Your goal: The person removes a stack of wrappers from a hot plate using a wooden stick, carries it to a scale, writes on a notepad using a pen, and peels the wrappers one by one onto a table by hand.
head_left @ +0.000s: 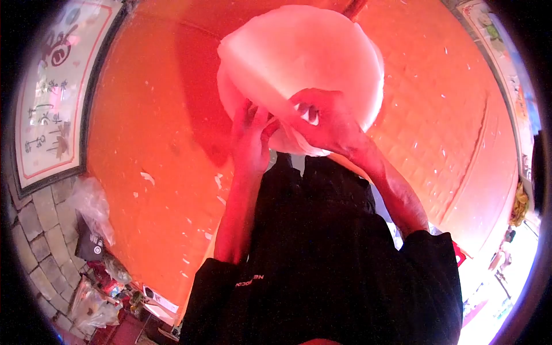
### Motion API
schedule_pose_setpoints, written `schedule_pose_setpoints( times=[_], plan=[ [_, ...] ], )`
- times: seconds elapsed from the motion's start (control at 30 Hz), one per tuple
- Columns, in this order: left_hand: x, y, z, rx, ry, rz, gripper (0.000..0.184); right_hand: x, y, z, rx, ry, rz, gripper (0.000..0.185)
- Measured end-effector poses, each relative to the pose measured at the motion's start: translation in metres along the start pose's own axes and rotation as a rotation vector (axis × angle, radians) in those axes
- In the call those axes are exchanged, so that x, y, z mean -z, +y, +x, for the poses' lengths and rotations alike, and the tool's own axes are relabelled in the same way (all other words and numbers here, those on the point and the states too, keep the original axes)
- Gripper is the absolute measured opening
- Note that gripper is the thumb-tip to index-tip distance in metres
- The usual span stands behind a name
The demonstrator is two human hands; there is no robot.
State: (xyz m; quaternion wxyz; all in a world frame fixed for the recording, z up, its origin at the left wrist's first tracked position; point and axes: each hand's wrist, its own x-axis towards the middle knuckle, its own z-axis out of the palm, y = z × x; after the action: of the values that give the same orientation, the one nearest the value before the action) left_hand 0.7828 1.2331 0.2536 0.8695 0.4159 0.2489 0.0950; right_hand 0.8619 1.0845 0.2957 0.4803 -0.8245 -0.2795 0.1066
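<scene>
A large, pale, rounded object [310, 52] is in front of me, tinted pink by the red light. Its surface looks thin and sheet-like, with a fold or edge running diagonally across it; its exact kind I cannot make out. My left hand [250, 126] is at its near left edge, fingers bent and closed on the material. Across from it, my right hand [330, 123] has its fingers curled in on the near edge, thumb side towards the left hand. A crumpled part of the material [293, 141] shows between and below the hands. Some fingertips are hidden.
An orange-red surface [155, 109] spreads around the object, dotted with small pale scraps [148, 178]. Framed panels with writing and drawings [57, 98] stand at the left. Plastic bags [95, 210] and mixed items lie on grey paving [43, 224] at lower left.
</scene>
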Motion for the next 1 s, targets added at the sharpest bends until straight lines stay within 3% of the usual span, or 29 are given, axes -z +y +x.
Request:
schedule_pose_setpoints(
  times=[0.03, 0.1, 0.2, 0.37, 0.43, 0.47, 0.53, 0.6, 0.67, 0.7, 0.73, 0.83, 0.87, 0.93, 1.0],
  plan=[
    [-0.001, 0.001, 0.002, -0.002, -0.005, -0.002, 0.046, 0.002, 0.0, 0.001, 0.002, 0.003, -0.003, 0.026],
    [0.001, 0.006, 0.005, 0.05, -0.095, -0.212, 0.047, 0.001, -0.002, 0.003, -0.201, -0.153, 0.115, 0.026],
    [0.007, 0.001, 0.004, 0.028, -0.015, 0.006, 0.042, 0.004, 0.0, 0.003, -0.226, -0.098, 0.155, 0.025],
    [0.006, -0.001, 0.008, -0.04, 0.002, -0.01, 0.031, -0.002, 0.024, 0.003, -0.305, -0.082, 0.308, 0.026],
    [0.011, 0.001, 0.009, -0.053, -0.034, -0.025, 0.028, -0.012, 0.015, 0.004, -0.108, 0.083, 0.01, 0.023],
    [0.011, 0.002, 0.007, -0.004, 0.011, -0.044, 0.024, -0.018, 0.007, 0.002, -0.113, 0.089, 0.012, 0.023],
    [0.016, 0.0, 0.008, 0.059, 0.03, -0.066, 0.02, -0.028, -0.009, 0.003, 0.241, 0.033, -0.386, 0.018],
    [0.033, -0.008, 0.016, 0.209, 0.316, -0.019, 0.011, -0.036, -0.001, 0.007, 0.105, -0.046, -0.442, 0.025],
    [0.041, -0.006, 0.021, 0.179, 0.165, -0.044, 0.01, -0.005, 0.005, 0.015, 0.064, -0.064, -0.515, 0.023],
    [0.045, -0.004, 0.019, 0.131, 0.05, -0.063, 0.01, 0.022, 0.022, 0.019, 0.026, 0.034, -0.251, 0.018],
    [0.046, -0.002, 0.015, 0.138, 0.039, -0.067, 0.01, 0.053, 0.045, 0.024, -0.006, 0.131, 0.015, 0.014],
    [0.046, 0.001, 0.01, 0.156, 0.18, -0.074, 0.015, 0.175, 0.126, 0.038, -0.115, 0.424, 0.265, 0.015],
    [0.044, 0.001, 0.01, 0.158, 0.181, -0.076, 0.015, 0.228, 0.128, 0.019, -0.142, 0.41, 0.174, 0.015],
    [0.046, 0.002, 0.007, -0.019, -0.123, -0.079, 0.037, 0.32, 0.138, -0.022, -0.189, 0.386, -0.073, 0.017],
    [0.054, -0.006, 0.013, -0.11, -0.139, 0.085, 0.039, 0.373, 0.137, -0.06, -0.374, 0.617, -0.465, 0.037]
  ],
)
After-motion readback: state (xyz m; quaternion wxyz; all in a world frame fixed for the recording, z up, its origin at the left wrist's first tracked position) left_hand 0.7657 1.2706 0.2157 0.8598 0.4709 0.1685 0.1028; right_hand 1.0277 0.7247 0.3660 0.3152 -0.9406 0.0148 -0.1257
